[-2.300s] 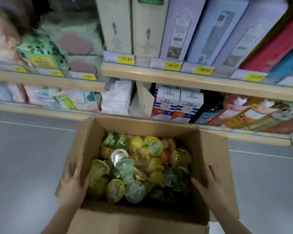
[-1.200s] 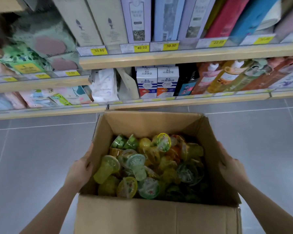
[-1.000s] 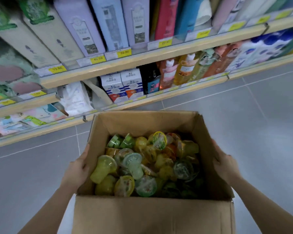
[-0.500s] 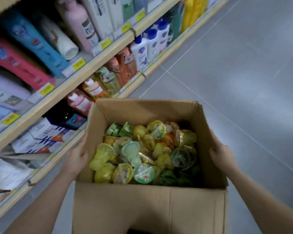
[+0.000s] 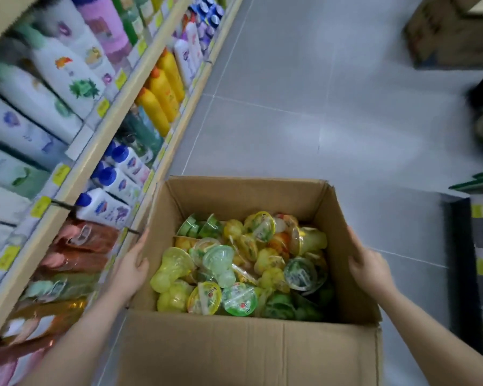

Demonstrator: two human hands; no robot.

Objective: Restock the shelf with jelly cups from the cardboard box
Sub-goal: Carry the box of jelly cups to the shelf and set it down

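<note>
Cardboard box (image 5: 248,352) is carried, pressed between left hand (image 5: 130,270) at 9 o'clock and right hand (image 5: 370,270) at 3, flat-fingered grip; jelly cups (image 5: 243,263) heaped inside, shelf (image 5: 89,151) unstocked at 10.

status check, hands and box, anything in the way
Left hand and right hand flat on the box sides, carrying it. Jelly cups all still inside. Another box on the floor ahead right; aisle otherwise open.
</note>
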